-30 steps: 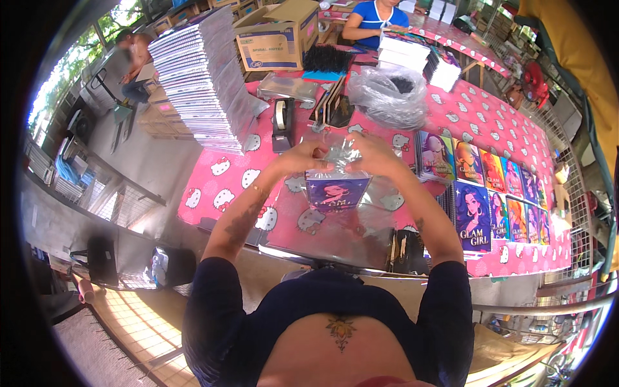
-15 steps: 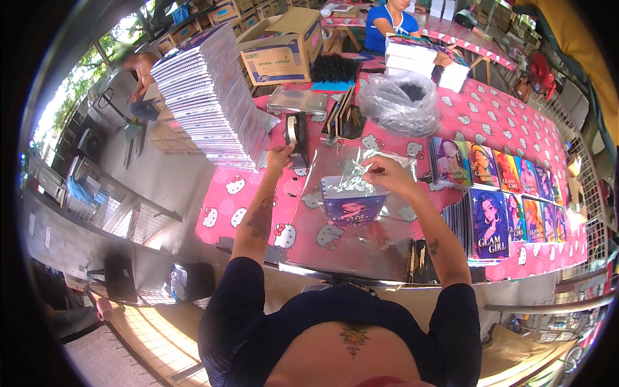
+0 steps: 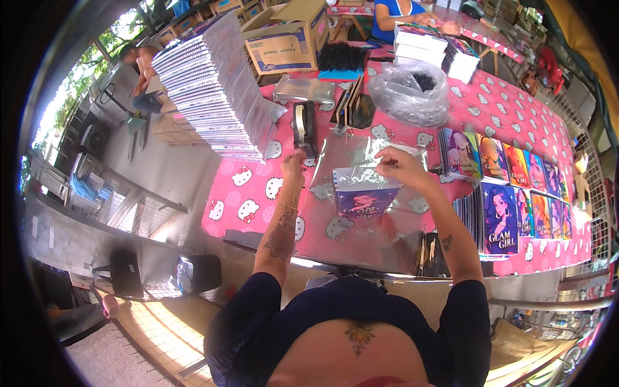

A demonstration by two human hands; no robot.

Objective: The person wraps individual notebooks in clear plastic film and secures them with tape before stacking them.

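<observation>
My left hand is closed, fingertips together at the near end of a black tape dispenser with a pale roll; whatever it pinches is too small to make out. Across from it, my right hand pinches the crinkled, shiny end of a clear plastic wrapper. Inside that wrapper is a spiral notebook with a purple illustrated cover, lying on a clear sheet on the table. Glare on the plastic hides part of the notebook's upper end.
At left rises a tall stack of wrapped notebooks. Behind are a cardboard box and a bundled plastic bag. Rows of notebooks cover the right side of the pink table. A person in blue works at the far side.
My left hand has drawn nearer to me, from beside the tape dispenser to its near end. My right hand keeps its pinch on the wrapper. The whole view has shifted slightly.
</observation>
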